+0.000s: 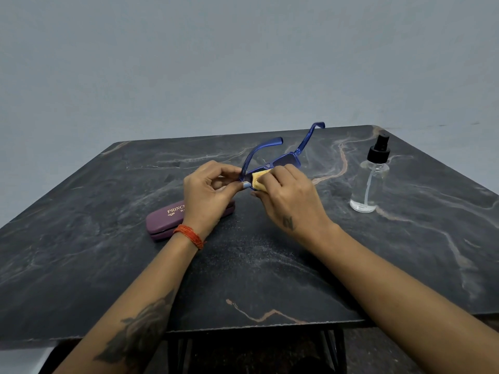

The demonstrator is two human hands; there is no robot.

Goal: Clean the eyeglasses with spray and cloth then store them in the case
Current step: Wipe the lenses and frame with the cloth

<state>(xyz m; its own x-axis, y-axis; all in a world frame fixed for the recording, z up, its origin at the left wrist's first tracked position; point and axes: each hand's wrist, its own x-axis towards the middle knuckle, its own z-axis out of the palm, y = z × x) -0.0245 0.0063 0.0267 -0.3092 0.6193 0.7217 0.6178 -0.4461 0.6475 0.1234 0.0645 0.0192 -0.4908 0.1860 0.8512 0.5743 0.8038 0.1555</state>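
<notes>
**Wiping a lens in mid-air: grip and pressure are the weak points**

The left hand [209, 184] is pinching the blue eyeglasses [272, 163] at the frame's left end, near the hinge, fingers curled round it. The right hand [286, 193] is gripping a small folded yellow cloth [260, 179] and pressing it against the lens nearest the left hand. Both temple arms are standing open, pointing toward the far edge of the table [81, 238]. The glasses are being held just above the middle of the surface, not resting on it.

The purple case [164, 221] is lying closed under the left wrist, toward the near-left part of the surface. The spray bottle [370, 182] is standing upright near the right edge, well apart from both hands, with a little clear liquid showing at its base.

Risks, as I am judging them:
- The frame is being held at one end only, so rubbing pressure from the cloth is likely twisting it; too much force could strain the hinge or bridge.
- A slip of the pinch would be dropping the glasses onto hard stone.
- Any grit caught in the cloth could be scratching the lens.
- The far lens is looking uncovered; skipping it would leave the job half done.
- The case is needing opening, which will require freeing a hand.
</notes>
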